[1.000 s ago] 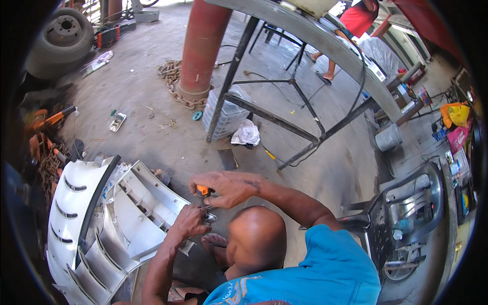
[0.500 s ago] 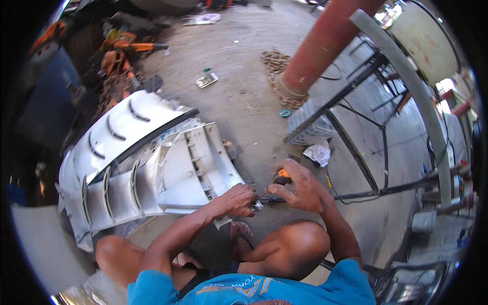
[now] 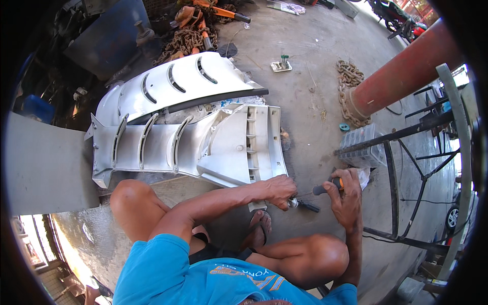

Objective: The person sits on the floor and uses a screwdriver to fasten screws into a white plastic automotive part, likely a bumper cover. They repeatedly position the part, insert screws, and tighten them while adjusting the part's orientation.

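Note:
A white-grey slotted panel (image 3: 223, 157) lies on the floor in front of me, pale face up, with ribs and curved slots. At its near right corner my left hand (image 3: 280, 191) is closed. What its fingers grip is mostly hidden; a small silver metal piece (image 3: 293, 202) and a black handle (image 3: 308, 206) stick out just beyond them. To the right, my right hand (image 3: 346, 195) is wrapped round an orange-and-black handled tool (image 3: 335, 184). The tool's dark end points left toward my left hand, with a thin line, possibly a shaft, between them.
A second white slotted panel (image 3: 168, 84) lies behind the first. Beyond are rusty chains (image 3: 188, 43), a small white tray (image 3: 281, 66) and a red post (image 3: 406, 71) with a chain (image 3: 348, 89). At right, a clear plastic box (image 3: 363, 142) sits by a black metal frame (image 3: 394, 188).
The view has swung, shifting the scene in the picture. My right hand with the orange-and-black tool is farther from my left hand. My left hand stays at the panel's corner.

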Available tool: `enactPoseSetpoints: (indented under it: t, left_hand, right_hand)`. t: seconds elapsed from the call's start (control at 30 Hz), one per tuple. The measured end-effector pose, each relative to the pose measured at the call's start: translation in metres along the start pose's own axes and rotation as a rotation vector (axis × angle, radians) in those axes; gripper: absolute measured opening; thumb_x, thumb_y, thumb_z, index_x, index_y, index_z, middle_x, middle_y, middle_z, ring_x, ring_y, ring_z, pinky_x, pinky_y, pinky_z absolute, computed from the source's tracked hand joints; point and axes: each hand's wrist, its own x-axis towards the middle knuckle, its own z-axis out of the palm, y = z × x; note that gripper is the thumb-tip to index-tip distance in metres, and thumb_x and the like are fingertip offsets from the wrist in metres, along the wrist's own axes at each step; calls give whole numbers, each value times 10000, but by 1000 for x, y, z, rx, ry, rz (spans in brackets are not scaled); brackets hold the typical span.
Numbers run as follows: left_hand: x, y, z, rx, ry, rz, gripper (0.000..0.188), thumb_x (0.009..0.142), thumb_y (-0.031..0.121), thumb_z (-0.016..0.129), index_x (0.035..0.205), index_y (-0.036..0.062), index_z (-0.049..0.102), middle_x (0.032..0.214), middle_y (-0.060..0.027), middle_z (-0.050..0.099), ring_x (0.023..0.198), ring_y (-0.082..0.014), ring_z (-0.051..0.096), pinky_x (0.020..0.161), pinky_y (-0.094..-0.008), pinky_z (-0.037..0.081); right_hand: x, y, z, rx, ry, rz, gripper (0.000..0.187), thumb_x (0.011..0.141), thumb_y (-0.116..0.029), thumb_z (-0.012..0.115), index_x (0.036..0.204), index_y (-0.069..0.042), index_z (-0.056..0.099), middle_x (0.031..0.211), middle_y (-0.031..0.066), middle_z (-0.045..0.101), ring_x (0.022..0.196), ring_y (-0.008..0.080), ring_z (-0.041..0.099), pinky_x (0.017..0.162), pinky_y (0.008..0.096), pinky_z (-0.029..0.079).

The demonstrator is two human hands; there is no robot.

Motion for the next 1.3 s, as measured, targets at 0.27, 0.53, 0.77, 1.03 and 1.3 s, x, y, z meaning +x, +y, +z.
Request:
enactPoseSetpoints:
  t: [0.27, 0.53, 0.77, 1.03, 1.3]
  left_hand:
    - [2, -2, -1, -4, 96, 17, 452, 630, 307, 768, 989, 34, 733, 937, -212, 683, 929, -427, 680, 814, -517, 556]
    - [2, 3, -9, -25, 38, -16, 474, 651, 304, 758, 1018, 10, 693, 925, -192, 647, 958, -407, 641, 833, -504, 506]
    - [0, 2, -8, -29, 67, -27, 456, 662, 285, 764, 1021, 11, 700, 923, -182, 645, 939, -395, 643, 833, -489, 498]
    - [-1, 4, -12, -59, 70, -53, 448, 687, 310, 791, 1005, 8, 701, 923, -165, 624, 930, -376, 638, 842, -494, 492]
    - [0, 9, -15, -63, 30, -104, 489, 687, 309, 812, 1048, 2, 693, 1011, -182, 658, 968, -384, 640, 884, -500, 497]
  right_hand:
    - [-3, 15, -13, 234, -76, -20, 332, 872, -92, 735, 1165, -11, 601, 1082, 147, 628, 985, 293, 635, 905, 382, 496]
    - [-7, 22, -7, 298, -80, -66, 290, 925, -61, 691, 1198, -20, 603, 1208, 124, 585, 1170, 259, 584, 1015, 384, 460]
    - [-7, 18, 0, 133, -37, -28, 340, 925, -157, 725, 1207, -9, 605, 1207, 127, 591, 1163, 263, 595, 1015, 382, 459]
    - [-8, 14, -1, 261, -60, -16, 372, 956, -126, 701, 1297, -61, 569, 1219, 126, 578, 1145, 242, 592, 1012, 383, 470]
    - [-1, 22, 9, 337, 19, -97, 439, 949, -167, 729, 1354, -87, 578, 1220, 117, 588, 1126, 259, 596, 1015, 405, 474]
